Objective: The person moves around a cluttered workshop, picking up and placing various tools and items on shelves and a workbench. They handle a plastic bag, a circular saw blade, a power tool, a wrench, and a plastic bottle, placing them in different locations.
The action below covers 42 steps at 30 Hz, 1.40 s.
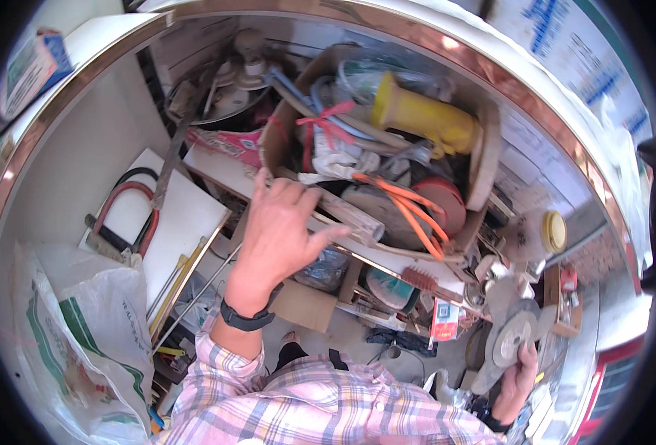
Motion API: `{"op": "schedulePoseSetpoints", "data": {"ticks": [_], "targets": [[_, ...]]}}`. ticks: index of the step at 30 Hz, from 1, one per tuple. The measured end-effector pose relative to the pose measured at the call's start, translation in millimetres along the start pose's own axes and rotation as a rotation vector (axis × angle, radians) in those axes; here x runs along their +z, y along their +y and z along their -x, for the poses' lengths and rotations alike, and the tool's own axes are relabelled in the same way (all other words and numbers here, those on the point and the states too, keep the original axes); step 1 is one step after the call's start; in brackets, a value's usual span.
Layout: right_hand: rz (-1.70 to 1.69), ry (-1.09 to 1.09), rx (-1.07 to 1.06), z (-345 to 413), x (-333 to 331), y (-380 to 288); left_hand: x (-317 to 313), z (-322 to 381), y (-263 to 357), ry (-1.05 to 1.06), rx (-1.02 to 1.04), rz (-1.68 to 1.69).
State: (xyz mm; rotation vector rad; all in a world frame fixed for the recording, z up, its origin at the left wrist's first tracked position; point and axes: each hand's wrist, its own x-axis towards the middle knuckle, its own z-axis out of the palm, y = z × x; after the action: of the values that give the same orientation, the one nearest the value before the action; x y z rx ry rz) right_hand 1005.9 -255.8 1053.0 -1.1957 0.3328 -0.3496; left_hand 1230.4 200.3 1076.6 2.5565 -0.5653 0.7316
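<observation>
My left hand, with a black band at the wrist, rests with spread fingers at the front edge of a cardboard box. In the box lie a yellow plastic tube-like part, orange cord, hoses tied with pink ribbon, a red disc and a short pipe. Whether the left fingers grip the rim cannot be told. At the lower right, my right hand holds a stack of flat grey discs and blades, its thumb on the round one.
A U-shaped lock lies on a white shelf board at left, above a plastic bag. A long metal bar leans near a round pan. A yellow-lidded jar stands right of the box.
</observation>
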Motion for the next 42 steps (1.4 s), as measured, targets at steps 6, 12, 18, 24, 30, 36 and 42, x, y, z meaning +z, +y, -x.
{"op": "schedulePoseSetpoints", "data": {"ticks": [6, 12, 18, 24, 30, 36, 42], "targets": [[0.009, 0.002, 0.009, -9.0, -6.0, 5.3, 12.0, 10.1, -12.9, 0.056, 0.05, 0.048], [-0.018, 0.034, 0.036, -25.7, 7.9, 6.2, 30.3, 14.5, -16.0, 0.183, 0.023, 0.078], [-0.008, -0.025, 0.027, -35.3, 32.4, 6.5, 49.5, 20.7, -18.0, 0.298, 0.006, 0.074], [0.03, -0.013, 0.004, -39.9, 55.0, 8.1, 54.6, 24.0, -21.8, 0.317, 0.012, 0.055], [0.023, -0.004, -0.002, -36.1, 60.4, 10.4, 55.7, 29.8, -21.8, 0.319, 0.02, 0.039], [0.013, 0.014, -0.013, -27.4, 63.4, 10.7, 57.4, 30.5, -21.8, 0.343, 0.031, 0.039], [-0.005, 0.013, 0.002, -27.4, 57.8, 13.6, 63.4, 36.3, -23.6, 0.39, 0.03, 0.036]]}}
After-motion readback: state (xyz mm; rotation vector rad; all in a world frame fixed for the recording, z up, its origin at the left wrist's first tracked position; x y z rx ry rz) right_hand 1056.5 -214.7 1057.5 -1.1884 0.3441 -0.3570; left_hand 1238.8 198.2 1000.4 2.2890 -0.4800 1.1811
